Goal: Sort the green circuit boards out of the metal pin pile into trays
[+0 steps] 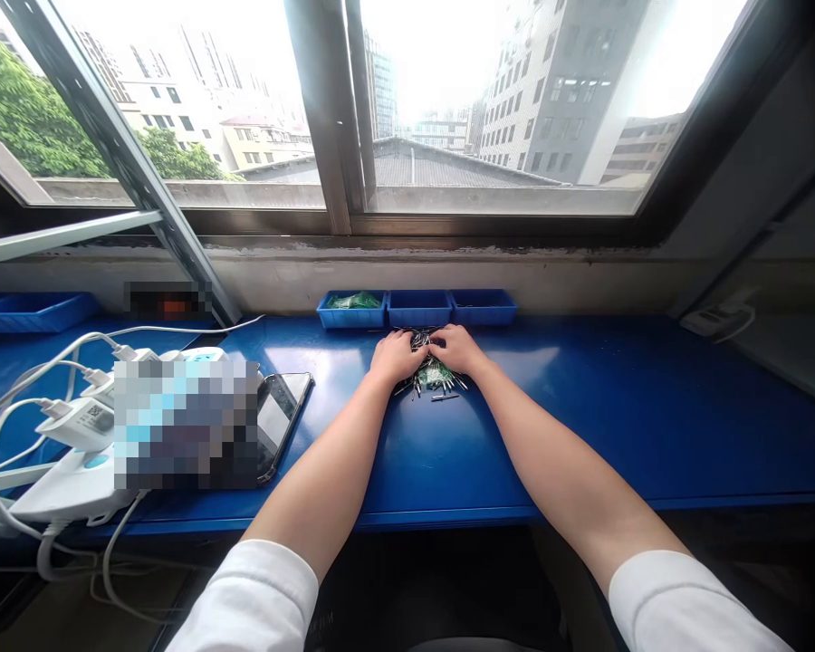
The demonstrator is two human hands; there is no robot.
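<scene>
"Sitting well left of the pile (437,377), and farther back, come blue trays (47,312). I can't make out what they hold."

"Nearer us, left of the pile too, lies a white power strip (61,493), chargers (85,424) plugged in! Why there?"

"Likely to keep its cables (46,551) out of the way. Same for the phone (286,412), flat to the pile's left, within easy reach."

"Just behind the pile, off its left side: the left bin (351,317), and yes, green, bag-like stuff inside!"

"Left hand (394,356) next, on the pile's left edge, fingers bent downward. Whether it pinches anything, I can't tell."

"And the pile itself! Slim dark and silvery pins on the blue bench (584,407), a patch of green among them. Directly behind it, the middle bin (419,308), contents unreadable from here."

"Placed so both hands meet it straight on, I'd say. One loose pin (445,397) lies at its near side."

"Right hand (457,349), at the pile's right edge: fingers curled, thumb stretched inward. Any grip? Can't tell!"

"Flanking it like that presumably stops pins straying. Last, behind the pile and rightward, the right bin (482,312), too dim inside to judge."
</scene>
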